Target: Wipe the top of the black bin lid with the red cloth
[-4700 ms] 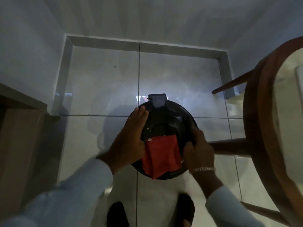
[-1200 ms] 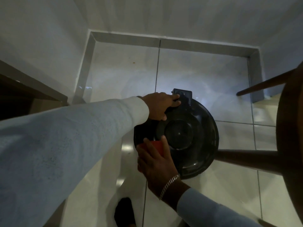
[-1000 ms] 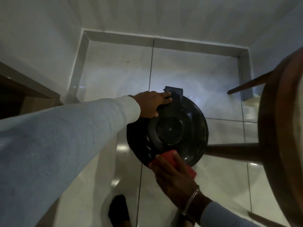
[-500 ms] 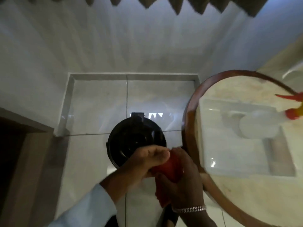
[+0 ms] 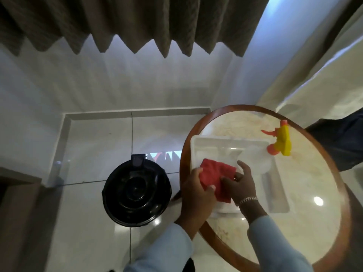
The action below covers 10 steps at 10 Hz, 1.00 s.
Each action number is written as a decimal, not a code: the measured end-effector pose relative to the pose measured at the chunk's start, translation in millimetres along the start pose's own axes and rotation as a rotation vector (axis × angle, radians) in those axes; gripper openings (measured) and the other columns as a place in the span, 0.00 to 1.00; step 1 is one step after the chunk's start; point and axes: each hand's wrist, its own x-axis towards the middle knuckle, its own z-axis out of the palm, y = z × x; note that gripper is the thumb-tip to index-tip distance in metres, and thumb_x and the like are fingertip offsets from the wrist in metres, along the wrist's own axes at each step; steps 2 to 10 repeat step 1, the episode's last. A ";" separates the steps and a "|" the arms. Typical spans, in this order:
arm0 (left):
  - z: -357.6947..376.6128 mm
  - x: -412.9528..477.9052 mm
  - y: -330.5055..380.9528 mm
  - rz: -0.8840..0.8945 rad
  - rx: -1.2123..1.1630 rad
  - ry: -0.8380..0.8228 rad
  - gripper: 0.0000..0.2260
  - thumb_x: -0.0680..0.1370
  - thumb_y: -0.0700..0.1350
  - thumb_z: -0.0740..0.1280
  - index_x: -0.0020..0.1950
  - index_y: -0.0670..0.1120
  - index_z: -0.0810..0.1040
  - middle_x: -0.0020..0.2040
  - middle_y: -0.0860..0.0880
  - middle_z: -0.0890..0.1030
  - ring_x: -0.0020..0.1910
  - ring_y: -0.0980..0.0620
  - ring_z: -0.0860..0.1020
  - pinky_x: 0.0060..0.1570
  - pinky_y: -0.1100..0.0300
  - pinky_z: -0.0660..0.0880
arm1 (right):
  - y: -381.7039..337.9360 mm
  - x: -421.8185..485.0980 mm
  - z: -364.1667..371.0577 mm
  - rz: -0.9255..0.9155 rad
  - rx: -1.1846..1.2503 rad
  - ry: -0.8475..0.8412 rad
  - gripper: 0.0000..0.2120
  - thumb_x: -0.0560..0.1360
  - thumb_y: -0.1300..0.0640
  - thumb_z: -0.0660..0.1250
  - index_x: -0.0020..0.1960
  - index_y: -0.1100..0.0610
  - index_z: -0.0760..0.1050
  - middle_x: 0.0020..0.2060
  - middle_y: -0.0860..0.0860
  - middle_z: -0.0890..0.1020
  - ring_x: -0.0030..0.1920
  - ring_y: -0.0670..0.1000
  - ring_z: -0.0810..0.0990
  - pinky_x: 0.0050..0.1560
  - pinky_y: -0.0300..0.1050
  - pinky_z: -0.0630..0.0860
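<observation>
The black bin lid (image 5: 136,193) is round and glossy, closed on its bin on the tiled floor at lower centre. Both hands are off it, to its right over the round table. The red cloth (image 5: 215,174) is crumpled above the white tray (image 5: 222,143). My left hand (image 5: 196,193) grips the cloth's left side, thumb over its lower edge. My right hand (image 5: 240,183) holds its right side, fingers spread on top, a bracelet at the wrist.
A round table (image 5: 306,218) with a marble top and wooden rim stands right of the bin. In the tray lies a clear spray bottle (image 5: 255,160) with a yellow and orange trigger head (image 5: 280,141). Brown curtains (image 5: 137,22) hang above the white wall.
My view has lifted and turned right. Both hands left the bin lid and carried the red cloth up over the white tray on the table.
</observation>
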 end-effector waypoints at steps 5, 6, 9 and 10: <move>-12.4 -9.3 -2.1 0.002 0.052 -0.016 0.19 0.75 0.44 0.67 0.66 0.51 0.69 0.60 0.51 0.77 0.60 0.49 0.77 0.55 0.59 0.77 | -2.3 13.9 9.4 -0.080 -0.344 -0.061 0.40 0.67 0.62 0.75 0.73 0.54 0.58 0.62 0.62 0.77 0.59 0.62 0.76 0.64 0.62 0.72; -12.4 -9.3 -2.1 0.002 0.052 -0.016 0.19 0.75 0.44 0.67 0.66 0.51 0.69 0.60 0.51 0.77 0.60 0.49 0.77 0.55 0.59 0.77 | -2.3 13.9 9.4 -0.080 -0.344 -0.061 0.40 0.67 0.62 0.75 0.73 0.54 0.58 0.62 0.62 0.77 0.59 0.62 0.76 0.64 0.62 0.72; -12.4 -9.3 -2.1 0.002 0.052 -0.016 0.19 0.75 0.44 0.67 0.66 0.51 0.69 0.60 0.51 0.77 0.60 0.49 0.77 0.55 0.59 0.77 | -2.3 13.9 9.4 -0.080 -0.344 -0.061 0.40 0.67 0.62 0.75 0.73 0.54 0.58 0.62 0.62 0.77 0.59 0.62 0.76 0.64 0.62 0.72; -12.4 -9.3 -2.1 0.002 0.052 -0.016 0.19 0.75 0.44 0.67 0.66 0.51 0.69 0.60 0.51 0.77 0.60 0.49 0.77 0.55 0.59 0.77 | -2.3 13.9 9.4 -0.080 -0.344 -0.061 0.40 0.67 0.62 0.75 0.73 0.54 0.58 0.62 0.62 0.77 0.59 0.62 0.76 0.64 0.62 0.72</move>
